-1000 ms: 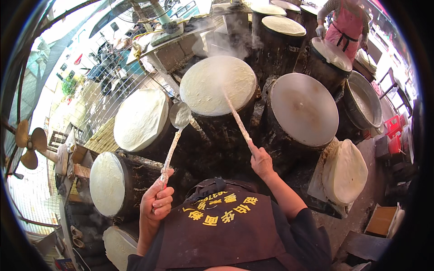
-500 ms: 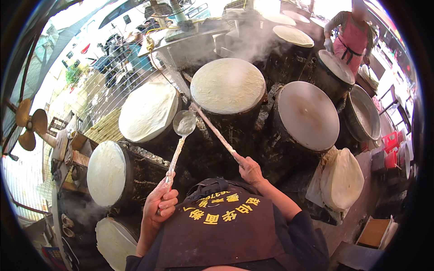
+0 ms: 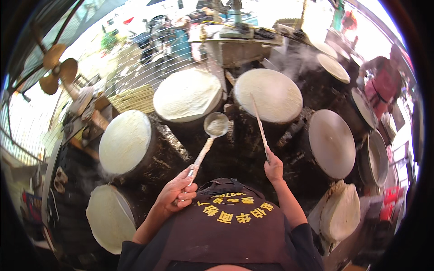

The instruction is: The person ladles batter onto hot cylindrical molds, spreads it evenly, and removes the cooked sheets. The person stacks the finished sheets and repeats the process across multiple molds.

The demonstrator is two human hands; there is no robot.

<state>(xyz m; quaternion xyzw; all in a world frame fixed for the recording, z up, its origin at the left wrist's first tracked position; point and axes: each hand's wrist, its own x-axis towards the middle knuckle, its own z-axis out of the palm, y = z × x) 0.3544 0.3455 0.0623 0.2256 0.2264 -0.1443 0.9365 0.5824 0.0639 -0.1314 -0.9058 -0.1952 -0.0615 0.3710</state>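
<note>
My left hand point(image 3: 180, 192) is closed round the pale, crusted handle of a ladle point(image 3: 217, 124). Some whitish batter sits in its bowl, held up between two round griddles. My right hand point(image 3: 274, 168) grips a thin wooden stick point(image 3: 261, 124); its tip overlaps the left part of the middle griddle point(image 3: 275, 95), but whether it touches cannot be told. A cream-coloured sheet covers that griddle. Another such sheet lies on the griddle point(image 3: 187, 95) beyond the ladle. To the right, a griddle point(image 3: 331, 144) has a smooth greyish surface.
Dark drums carry the griddles in a ring around me. More pale sheets lie on the left griddle point(image 3: 125, 142) and lower-left griddle point(image 3: 108, 219). Folded sheets point(image 3: 340, 212) hang at lower right. Steam drifts behind. A person in a pink apron point(image 3: 384, 86) stands at far right.
My view has turned left, so the griddles appear farther right. The stick's tip has gone from beside the middle griddle to over it. Both hands keep their hold.
</note>
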